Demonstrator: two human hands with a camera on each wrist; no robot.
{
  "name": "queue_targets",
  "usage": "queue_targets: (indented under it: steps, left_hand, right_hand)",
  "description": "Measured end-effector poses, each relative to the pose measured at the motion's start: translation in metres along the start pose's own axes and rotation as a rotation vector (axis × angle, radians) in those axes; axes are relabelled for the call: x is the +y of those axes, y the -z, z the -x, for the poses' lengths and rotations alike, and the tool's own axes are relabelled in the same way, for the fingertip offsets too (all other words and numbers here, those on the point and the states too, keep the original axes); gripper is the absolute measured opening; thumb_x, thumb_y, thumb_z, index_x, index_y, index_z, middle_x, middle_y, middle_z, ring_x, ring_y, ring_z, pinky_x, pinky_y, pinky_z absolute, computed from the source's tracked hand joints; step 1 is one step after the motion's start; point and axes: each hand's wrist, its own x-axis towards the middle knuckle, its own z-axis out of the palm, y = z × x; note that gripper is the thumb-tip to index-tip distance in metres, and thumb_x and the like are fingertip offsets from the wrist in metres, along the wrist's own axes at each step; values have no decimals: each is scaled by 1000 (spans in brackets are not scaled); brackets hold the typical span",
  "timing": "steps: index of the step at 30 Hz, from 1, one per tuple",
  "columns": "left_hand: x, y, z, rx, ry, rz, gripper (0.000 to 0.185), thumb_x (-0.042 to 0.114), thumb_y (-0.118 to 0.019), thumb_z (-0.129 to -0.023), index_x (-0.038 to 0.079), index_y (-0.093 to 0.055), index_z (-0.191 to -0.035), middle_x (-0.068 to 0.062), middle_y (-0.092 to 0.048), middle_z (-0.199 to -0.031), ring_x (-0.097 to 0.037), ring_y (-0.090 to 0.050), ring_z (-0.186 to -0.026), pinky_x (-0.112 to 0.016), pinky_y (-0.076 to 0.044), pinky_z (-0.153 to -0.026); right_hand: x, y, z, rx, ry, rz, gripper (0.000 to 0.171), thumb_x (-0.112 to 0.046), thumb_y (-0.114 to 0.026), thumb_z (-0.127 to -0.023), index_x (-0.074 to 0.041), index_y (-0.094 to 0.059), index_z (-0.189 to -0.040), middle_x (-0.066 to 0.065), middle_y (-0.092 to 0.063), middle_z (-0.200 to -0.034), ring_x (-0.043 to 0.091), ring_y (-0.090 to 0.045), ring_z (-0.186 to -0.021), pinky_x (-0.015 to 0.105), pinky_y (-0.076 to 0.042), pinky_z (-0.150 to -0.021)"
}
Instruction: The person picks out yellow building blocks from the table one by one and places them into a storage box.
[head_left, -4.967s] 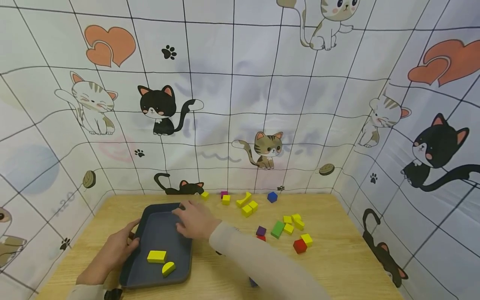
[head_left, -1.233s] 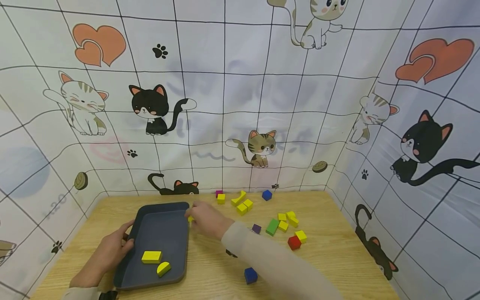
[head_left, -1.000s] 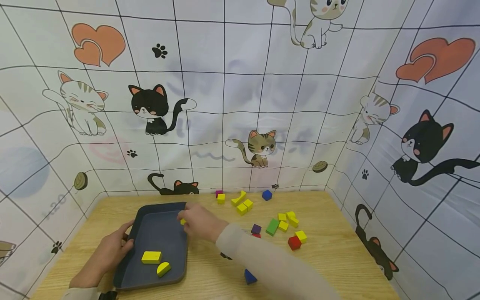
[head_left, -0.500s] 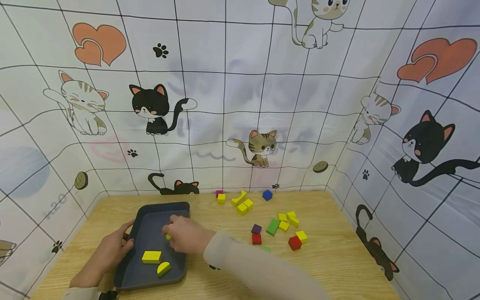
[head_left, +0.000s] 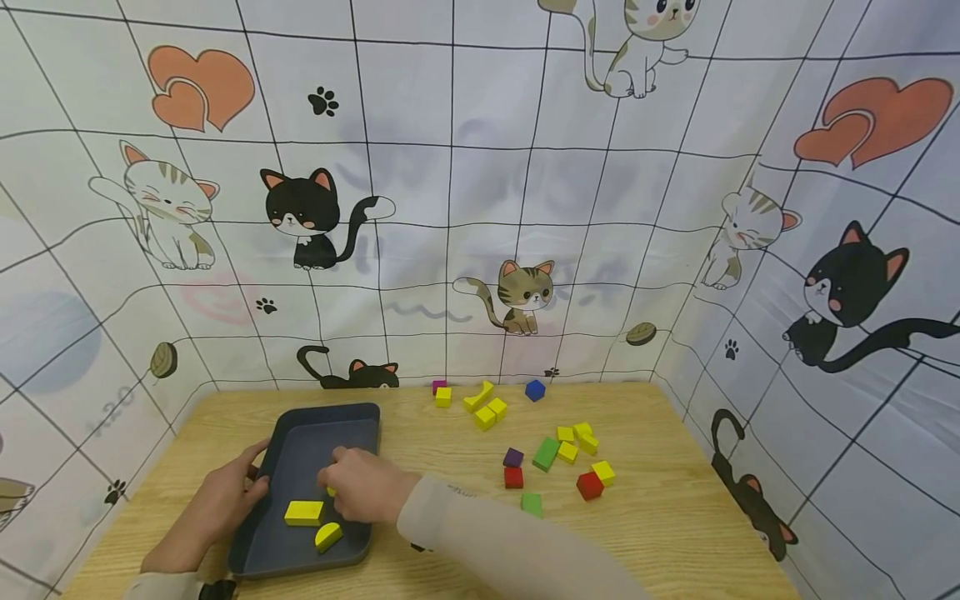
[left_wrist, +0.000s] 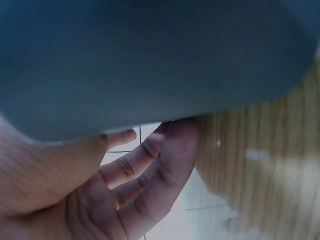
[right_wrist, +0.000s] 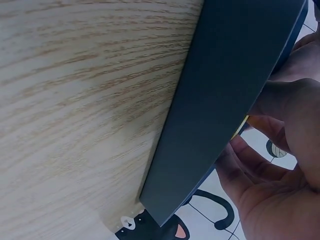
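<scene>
My left hand (head_left: 225, 504) holds the left rim of a dark grey tray (head_left: 258, 533); the left wrist view shows its fingers (left_wrist: 172, 170) curled against the tray's side. Low inside the tray, my right hand (head_left: 367, 485) pinches a small yellow block (head_left: 331, 492), mostly hidden by the fingers. In the right wrist view only a thin yellow edge of that block (right_wrist: 241, 127) shows above the tray wall (right_wrist: 210, 100). Just in front of the right fingers, a yellow rectangular block (head_left: 303, 513) and a yellow half-round block (head_left: 327, 537) lie on the tray floor.
Right of the tray, several loose blocks lie on the wooden table (head_left: 660, 533): yellow ones (head_left: 485, 417), a green block (head_left: 546, 454), a purple block (head_left: 513, 457), red blocks (head_left: 589, 486) and a blue block (head_left: 535, 390). A cat-patterned curtain (head_left: 420, 183) encloses the table.
My right hand has carried the small yellow block from the table beyond the tray's right side over the rim and down toward the two yellow blocks. My left hand stays on the tray.
</scene>
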Motion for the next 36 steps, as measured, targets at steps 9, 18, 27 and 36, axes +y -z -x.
queue_targets:
  steps: [9,18,27,36]
  left_hand:
    - [1,0,1,4,3,3,70,4,-69,-107,-18,-40,-167,-27,-81,-111,-20,-65,-79,-33,-53,-68]
    - [0,-1,0,4,7,-5,70,4,-70,-107,-18,-41,-167,-26,-81,-110,-20,-66,-80,-35,-54,-69]
    - [1,0,0,7,3,-2,70,4,-70,-107,-18,-41,-166,-25,-82,-109,-20,-66,-80,-34,-54,-69]
    - [1,0,0,6,3,-7,70,4,-70,-106,-19,-41,-166,-23,-82,-107,-20,-66,-80,-35,-54,-69]
  right_hand:
    - [-1,-4,-2,-24,-25,-2,36,-24,-83,-109,-34,-83,-143,-10,-75,-128,-2,-62,-100,9,-55,-87]
    - [-1,-8,-4,-26,-22,13,35,-26,-84,-109,-35,-83,-143,-11,-75,-127,-2,-61,-101,10,-54,-87]
    - [1,-9,-2,-9,-34,-7,36,-26,-83,-109,-35,-82,-144,-9,-74,-129,-1,-62,-102,10,-55,-88]
    - [9,-9,0,59,-33,23,34,-34,-80,-111,-36,-81,-145,-9,-73,-136,3,-65,-110,12,-57,-94]
